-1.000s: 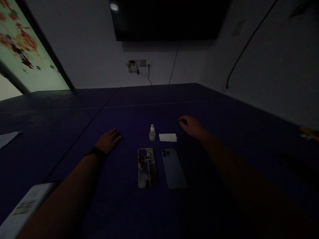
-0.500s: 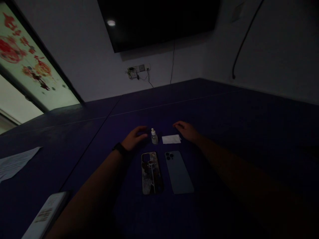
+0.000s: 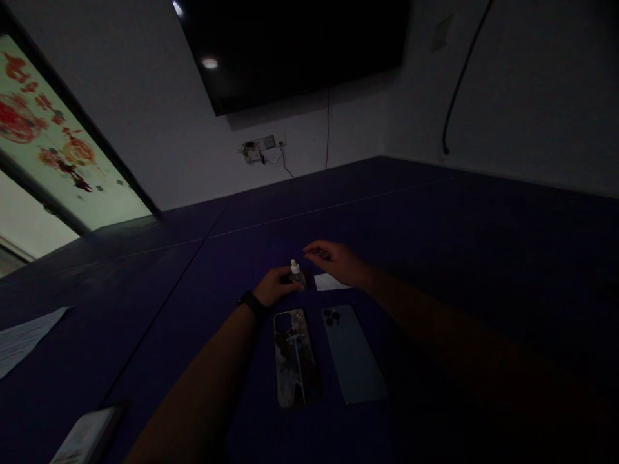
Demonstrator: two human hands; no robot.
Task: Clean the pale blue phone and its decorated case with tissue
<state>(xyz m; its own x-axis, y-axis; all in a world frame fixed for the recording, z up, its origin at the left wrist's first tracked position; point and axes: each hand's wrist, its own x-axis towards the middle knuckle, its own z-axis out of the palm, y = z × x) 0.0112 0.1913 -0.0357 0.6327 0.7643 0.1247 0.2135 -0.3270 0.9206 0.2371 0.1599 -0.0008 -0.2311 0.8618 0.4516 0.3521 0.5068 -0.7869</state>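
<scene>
My left hand (image 3: 275, 286), with a dark band at the wrist, has its thumb and fingers around a small clear dropper bottle (image 3: 296, 277) with a white top. The bottle stands upright on the dark blue table. My right hand (image 3: 333, 260) hovers just right of the bottle top, fingers loosely bent and apart, with nothing seen in them. Beneath it lies a folded white tissue or cloth (image 3: 326, 282), partly hidden by the hand. Nearer to me, a patterned phone case (image 3: 294, 357) lies on the left and a blue-grey phone (image 3: 354, 354), camera side up, on the right.
A printed sheet of paper (image 3: 29, 335) rests at the far left of the table (image 3: 193, 335). A white box-like object (image 3: 84, 438) lies at the lower left. Behind the table, a dark screen (image 3: 309, 51) hangs on the wall above sockets and cables (image 3: 264, 148).
My left hand has moved right and closed around the dropper bottle. My right hand has moved left, over the white tissue and towards the bottle top. The view has shifted slightly.
</scene>
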